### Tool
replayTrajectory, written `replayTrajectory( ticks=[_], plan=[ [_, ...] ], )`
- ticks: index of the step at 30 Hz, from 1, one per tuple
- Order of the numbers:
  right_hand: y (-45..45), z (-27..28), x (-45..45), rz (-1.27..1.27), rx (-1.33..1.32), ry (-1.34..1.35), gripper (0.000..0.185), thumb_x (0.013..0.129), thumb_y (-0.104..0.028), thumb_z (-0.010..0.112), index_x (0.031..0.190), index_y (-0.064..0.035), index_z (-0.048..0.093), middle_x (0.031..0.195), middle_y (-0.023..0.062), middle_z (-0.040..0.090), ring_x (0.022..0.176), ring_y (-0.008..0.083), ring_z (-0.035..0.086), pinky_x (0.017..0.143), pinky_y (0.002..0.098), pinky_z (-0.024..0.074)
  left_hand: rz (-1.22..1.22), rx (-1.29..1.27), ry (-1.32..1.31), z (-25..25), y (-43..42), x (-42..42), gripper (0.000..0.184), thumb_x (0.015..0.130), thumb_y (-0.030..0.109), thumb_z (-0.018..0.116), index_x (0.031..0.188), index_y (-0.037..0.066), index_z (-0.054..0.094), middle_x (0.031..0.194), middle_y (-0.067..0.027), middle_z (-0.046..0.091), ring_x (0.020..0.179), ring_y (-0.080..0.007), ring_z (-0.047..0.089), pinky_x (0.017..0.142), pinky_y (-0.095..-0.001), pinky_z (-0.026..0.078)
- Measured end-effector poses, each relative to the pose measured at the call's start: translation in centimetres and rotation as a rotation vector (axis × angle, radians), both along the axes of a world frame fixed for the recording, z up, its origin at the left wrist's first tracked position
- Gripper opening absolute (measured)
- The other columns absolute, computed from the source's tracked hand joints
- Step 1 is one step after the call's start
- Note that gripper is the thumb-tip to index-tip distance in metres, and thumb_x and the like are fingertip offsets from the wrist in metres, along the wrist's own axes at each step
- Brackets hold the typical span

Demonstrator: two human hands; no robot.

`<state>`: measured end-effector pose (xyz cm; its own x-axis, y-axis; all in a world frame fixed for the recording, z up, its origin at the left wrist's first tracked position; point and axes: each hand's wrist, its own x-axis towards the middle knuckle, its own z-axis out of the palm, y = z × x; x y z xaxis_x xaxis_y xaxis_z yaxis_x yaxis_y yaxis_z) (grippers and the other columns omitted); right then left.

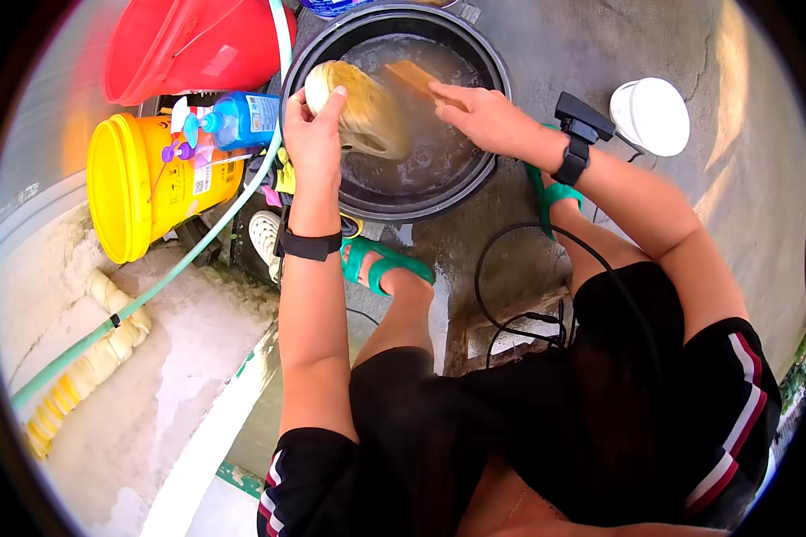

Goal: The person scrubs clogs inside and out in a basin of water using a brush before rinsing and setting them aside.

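Holding what looks like a pale shoe (356, 100) above the murky water (430, 183) in the black basin (401, 212), my left grip (313, 141) closes around one end, apparently to steady it and catch drips below. My right grip (485, 118) clasps a flat tan tool (410, 75), perhaps a brush, angled toward the shoe for close reach.

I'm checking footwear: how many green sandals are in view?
2: the left sandal, near the black tub; and the right sandal, partly hidden by the right forearm. More could be hidden.
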<state>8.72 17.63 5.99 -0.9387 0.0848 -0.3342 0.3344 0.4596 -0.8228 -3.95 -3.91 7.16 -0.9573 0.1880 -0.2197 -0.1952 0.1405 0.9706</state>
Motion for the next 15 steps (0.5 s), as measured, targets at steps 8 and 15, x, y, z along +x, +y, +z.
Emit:
replayTrajectory(
  ticks=[8,15],
  plan=[
    [-6.7,2.6,3.2,0.026,-0.279,0.218,0.053,0.104,-0.026,0.049,0.154,-0.0121,0.038,0.113,0.0236,0.069,0.101,0.0320,0.069,0.090,0.0419,0.0505,0.074,-0.046,-0.148,-3.8,0.7,1.0,0.049,0.108,0.040,0.040,0.125,-0.003,0.057,0.120,-0.0142,0.065,0.108,-0.0234,0.064,0.094,-0.0372,0.051],
    [-7.0,0.1,-1.3,-0.024,-0.129,0.275,0.056,0.103,-0.027,0.048,0.155,-0.0114,0.034,0.116,0.0300,0.065,0.108,0.0461,0.063,0.095,0.0447,0.0492,0.044,0.185,-0.220,-4.4,1.5,1.1,0.050,0.110,0.037,0.035,0.135,-0.001,0.054,0.128,-0.0136,0.062,0.116,-0.0255,0.061,0.099,-0.0386,0.049]
  ],
)
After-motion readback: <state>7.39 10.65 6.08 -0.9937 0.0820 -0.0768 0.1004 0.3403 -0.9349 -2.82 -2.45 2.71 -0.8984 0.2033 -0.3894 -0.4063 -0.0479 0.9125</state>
